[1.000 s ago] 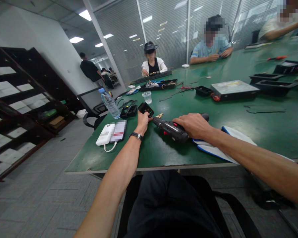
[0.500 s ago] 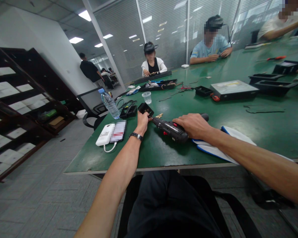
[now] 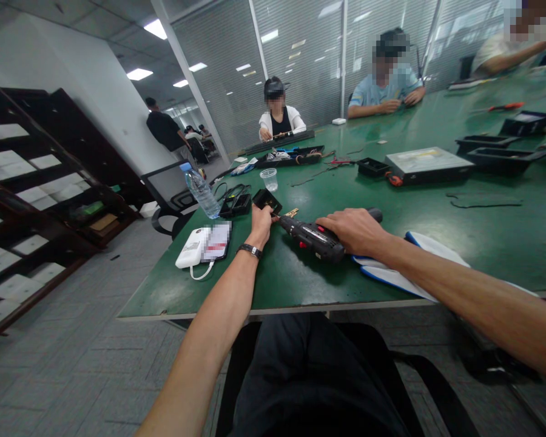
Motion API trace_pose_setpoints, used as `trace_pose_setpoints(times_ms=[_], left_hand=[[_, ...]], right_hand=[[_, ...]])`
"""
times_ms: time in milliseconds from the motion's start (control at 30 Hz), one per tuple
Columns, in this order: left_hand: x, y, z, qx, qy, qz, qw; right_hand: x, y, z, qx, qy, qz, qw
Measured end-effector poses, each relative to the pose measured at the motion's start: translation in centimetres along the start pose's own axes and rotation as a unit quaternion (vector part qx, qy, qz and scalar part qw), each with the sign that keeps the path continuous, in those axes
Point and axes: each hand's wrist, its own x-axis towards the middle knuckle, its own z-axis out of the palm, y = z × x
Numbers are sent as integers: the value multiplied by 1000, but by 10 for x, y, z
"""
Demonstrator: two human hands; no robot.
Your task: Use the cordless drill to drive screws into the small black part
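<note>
My right hand (image 3: 355, 232) is wrapped round the handle of a black cordless screwdriver (image 3: 313, 238) with red buttons. Its nose points left, and the bit end reaches close to my left hand (image 3: 262, 220). Those left fingers are closed on a small black box (image 3: 267, 201), tilted above the green table. Whether the bit touches the box I cannot tell, since my fingers partly cover that spot. Several small brass-coloured pieces (image 3: 292, 212) lie just beyond the tool's nose. White gloves with blue edging (image 3: 391, 273) rest under my right forearm.
On the left stand a water bottle (image 3: 201, 191), a white power bank (image 3: 192, 247) cabled to a phone (image 3: 217, 241), and another black box (image 3: 235, 206). A clear plastic cup (image 3: 269, 179) is behind my left hand. A large flat case (image 3: 429, 165) sits right. Co-workers sit across the table.
</note>
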Motion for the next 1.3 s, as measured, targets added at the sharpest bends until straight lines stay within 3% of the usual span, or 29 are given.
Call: trace_pose_setpoints(times_ms=[1300], left_hand=[[3, -4, -2, 6, 1, 1, 1000]], right_hand=[[0, 1, 4, 5, 15, -10, 1000]])
